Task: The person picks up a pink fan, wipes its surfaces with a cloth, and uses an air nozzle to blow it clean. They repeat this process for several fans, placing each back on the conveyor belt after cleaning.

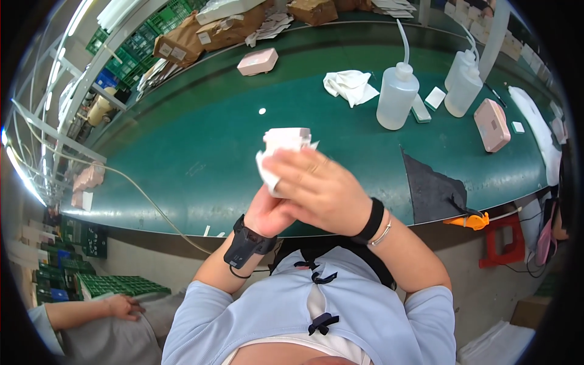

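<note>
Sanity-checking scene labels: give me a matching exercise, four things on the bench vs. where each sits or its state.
Things:
1. crumpled white cloth
2. pink case
3. dark mat
4. small white piece

Places or states:
A. at the near edge of the green table, right side
B. held up in both hands, right hand over left hand
C. just left of the nearest squeeze bottle
D. far side, near the brown packages

Pairs: 1-C, 2-D, 3-A, 4-B

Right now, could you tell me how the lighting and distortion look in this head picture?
Head view: even overhead light, soft shadows; strong fisheye bends the green table edge, corners black; glare on the strip lights at left; hands with the white cloth look sharp.
</note>
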Tool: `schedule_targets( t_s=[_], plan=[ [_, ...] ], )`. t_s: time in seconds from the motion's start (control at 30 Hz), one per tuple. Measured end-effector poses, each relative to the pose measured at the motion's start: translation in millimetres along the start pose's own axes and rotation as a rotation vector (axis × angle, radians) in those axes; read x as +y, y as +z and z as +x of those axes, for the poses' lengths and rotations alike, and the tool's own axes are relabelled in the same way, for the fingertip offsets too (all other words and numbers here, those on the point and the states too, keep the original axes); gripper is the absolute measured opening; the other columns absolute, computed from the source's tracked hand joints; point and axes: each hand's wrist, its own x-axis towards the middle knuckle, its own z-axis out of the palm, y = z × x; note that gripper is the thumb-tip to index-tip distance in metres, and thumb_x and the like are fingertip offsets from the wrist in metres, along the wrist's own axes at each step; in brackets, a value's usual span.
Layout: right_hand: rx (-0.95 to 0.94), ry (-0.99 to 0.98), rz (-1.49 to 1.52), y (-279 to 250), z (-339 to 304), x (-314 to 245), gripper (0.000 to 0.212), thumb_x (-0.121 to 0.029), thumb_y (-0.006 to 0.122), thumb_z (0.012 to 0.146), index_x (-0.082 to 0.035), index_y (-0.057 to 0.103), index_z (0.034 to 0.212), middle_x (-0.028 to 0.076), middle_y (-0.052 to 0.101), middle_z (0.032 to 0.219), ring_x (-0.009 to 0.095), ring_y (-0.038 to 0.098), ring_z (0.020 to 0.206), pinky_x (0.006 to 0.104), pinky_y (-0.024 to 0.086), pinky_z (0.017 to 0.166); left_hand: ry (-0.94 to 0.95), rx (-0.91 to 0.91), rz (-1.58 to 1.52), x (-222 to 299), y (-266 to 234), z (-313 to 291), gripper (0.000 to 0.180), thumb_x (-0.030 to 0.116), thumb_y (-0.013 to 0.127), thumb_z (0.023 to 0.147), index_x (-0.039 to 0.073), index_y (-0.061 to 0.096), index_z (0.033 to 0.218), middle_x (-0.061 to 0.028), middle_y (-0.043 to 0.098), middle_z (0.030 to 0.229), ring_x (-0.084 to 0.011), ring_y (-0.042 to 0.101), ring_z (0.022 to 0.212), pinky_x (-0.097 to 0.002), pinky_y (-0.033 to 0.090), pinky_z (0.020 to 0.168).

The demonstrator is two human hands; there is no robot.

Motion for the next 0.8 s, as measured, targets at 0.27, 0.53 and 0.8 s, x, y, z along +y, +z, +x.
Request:
schedule_targets(
  t_s=[0.27,0.53,0.8],
  plan=[
    [-0.099,0.081,0.2,-9.2,-55.9,-17.0,0.028,-0.01,0.066,0.078,-0.003,0.064,0.105,0.013,0.063,0.12,0.029,0.06,0.113,0.0392,0.047,0.098,-0.38,-0.168,-0.818,33.3,2.4,15.4,0.056,0.023,0.059,0.095,0.002,0.039,0.143,-0.0103,0.05,0.117,-0.0247,0.06,0.099,-0.0364,0.058,0.084],
    [-0.081,0.82,-0.035,-73.3,-102.6,-22.2,0.021,-0.007,0.068,0.085,0.0,0.062,0.103,0.017,0.064,0.111,0.026,0.065,0.092,0.0336,0.052,0.077,-0.587,-0.406,-0.779,35.9,-16.8,41.7,0.052,0.024,0.058,0.095,0.0,0.041,0.139,-0.0101,0.054,0.108,-0.0197,0.063,0.09,-0.0311,0.058,0.071],
    [0.052,1.936,0.293,-98.4,-278.4,-40.6,0.028,-0.023,0.058,0.099,-0.003,0.059,0.119,0.008,0.068,0.105,0.014,0.066,0.077,0.0267,0.052,0.071,-0.549,-0.601,-0.605,40.1,-27.0,52.8,0.055,0.038,0.062,0.093,0.003,0.046,0.133,-0.0134,0.058,0.126,-0.0209,0.065,0.096,-0.0347,0.057,0.078]
  ],
)
